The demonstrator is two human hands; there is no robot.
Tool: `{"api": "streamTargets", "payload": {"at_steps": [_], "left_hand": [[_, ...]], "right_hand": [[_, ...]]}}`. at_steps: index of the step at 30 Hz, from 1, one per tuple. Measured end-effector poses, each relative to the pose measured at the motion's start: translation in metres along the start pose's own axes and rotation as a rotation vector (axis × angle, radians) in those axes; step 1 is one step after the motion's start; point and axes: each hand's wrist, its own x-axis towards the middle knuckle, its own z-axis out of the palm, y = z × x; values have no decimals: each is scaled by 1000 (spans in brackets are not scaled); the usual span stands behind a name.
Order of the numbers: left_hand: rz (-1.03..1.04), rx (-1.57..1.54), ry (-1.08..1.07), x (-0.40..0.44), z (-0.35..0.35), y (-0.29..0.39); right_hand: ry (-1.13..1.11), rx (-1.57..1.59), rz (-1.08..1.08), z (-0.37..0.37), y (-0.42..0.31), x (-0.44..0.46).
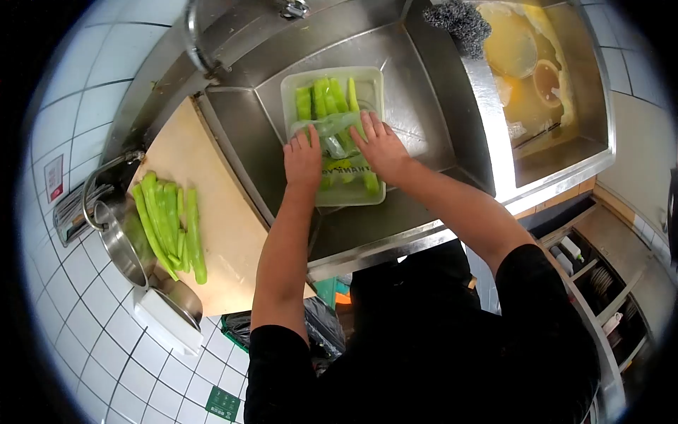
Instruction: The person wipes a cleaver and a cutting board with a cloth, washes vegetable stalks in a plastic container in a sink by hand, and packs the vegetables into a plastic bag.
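A pale plastic tub [383, 99] stands in the metal sink, holding long green vegetable pieces [323, 97]. Across the middle of them lies a crumpled translucent plastic bag [337, 127], with printed letters on its lower part. My left hand [303, 159] rests at the bag's left edge, fingers pointing away and slightly apart. On the right side of the bag my right hand [383, 148] lies with its fingers spread over the film. More green stalks [169, 225] lie in a pile on the wooden board left of the sink.
Steel bowls [121, 244] stand beyond the board's left edge. A faucet [198, 42] reaches over the sink's back left. At the right, a second basin [585, 85] holds cloudy yellow liquid and dishes, with a dark scouring pad [459, 27] beside it.
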Motion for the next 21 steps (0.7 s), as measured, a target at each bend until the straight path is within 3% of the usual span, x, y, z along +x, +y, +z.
{"api": "streamTargets", "payload": {"at_steps": [1,7,10,16,21], "left_hand": [[5,17,40,4,9,3],[-211,-64,-249,26,43,24],[-257,-177,-358,34,46,24],[-451,-520,-441,41,39,29],[-412,-512,-421,37,61,29]], "right_hand": [[-19,-25,4,8,0,5],[-286,-99,160,33,-14,46],[-265,64,231,50,-11,60],[-430,-95,238,56,-13,71],[-506,-220,213,64,-14,79]]}}
